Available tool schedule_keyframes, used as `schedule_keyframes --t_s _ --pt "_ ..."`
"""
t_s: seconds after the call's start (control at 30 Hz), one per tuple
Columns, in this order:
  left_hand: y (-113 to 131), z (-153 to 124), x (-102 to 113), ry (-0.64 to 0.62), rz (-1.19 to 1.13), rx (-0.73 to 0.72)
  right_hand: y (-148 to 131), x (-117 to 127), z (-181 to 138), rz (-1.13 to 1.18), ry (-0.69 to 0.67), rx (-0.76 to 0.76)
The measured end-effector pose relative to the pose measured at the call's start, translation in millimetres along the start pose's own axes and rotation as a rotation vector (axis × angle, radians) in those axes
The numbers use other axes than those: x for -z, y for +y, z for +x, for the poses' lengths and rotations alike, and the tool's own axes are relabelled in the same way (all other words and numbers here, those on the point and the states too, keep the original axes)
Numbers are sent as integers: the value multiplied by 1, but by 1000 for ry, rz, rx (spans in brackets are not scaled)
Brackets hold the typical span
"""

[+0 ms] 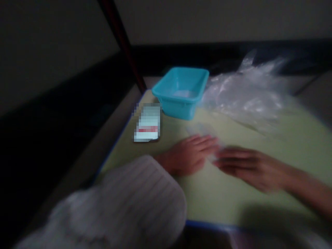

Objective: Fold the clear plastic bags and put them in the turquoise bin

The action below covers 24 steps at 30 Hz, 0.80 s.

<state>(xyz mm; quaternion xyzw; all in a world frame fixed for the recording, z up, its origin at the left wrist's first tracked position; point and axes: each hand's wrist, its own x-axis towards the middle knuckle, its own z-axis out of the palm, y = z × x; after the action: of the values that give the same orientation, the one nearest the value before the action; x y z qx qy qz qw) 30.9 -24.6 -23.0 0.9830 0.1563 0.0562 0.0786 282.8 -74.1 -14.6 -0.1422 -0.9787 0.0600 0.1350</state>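
Note:
My left hand (pixel 190 155) lies flat on the table, its fingers stretched out to the right over a thin, clear plastic piece (pixel 198 129). From the right, my right hand (pixel 249 167) reaches in with straight fingers, blurred by motion. Its fingertips are close to those of my left hand, at the lower edge of the same plastic. Much of that piece is covered by the hands, and blur hides its exact shape.
A turquoise plastic basin (pixel 178 107) with something pale inside stands at the back. Left of it lies a phone-like object (pixel 147 122), pixelated. Crumpled clear plastic (pixel 246 93) covers the back right. The yellow-green tabletop (pixel 220 200) has a blue edge.

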Motion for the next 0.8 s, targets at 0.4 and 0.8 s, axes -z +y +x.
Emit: schedule_keyframes --t_s 0.4,0.8 --pt "-1 -5 0 7 -8 -111 15 8 -17 -107 96 -90" --pt "-1 -7 5 -7 -52 -120 13 11 -15 -68 126 -145"
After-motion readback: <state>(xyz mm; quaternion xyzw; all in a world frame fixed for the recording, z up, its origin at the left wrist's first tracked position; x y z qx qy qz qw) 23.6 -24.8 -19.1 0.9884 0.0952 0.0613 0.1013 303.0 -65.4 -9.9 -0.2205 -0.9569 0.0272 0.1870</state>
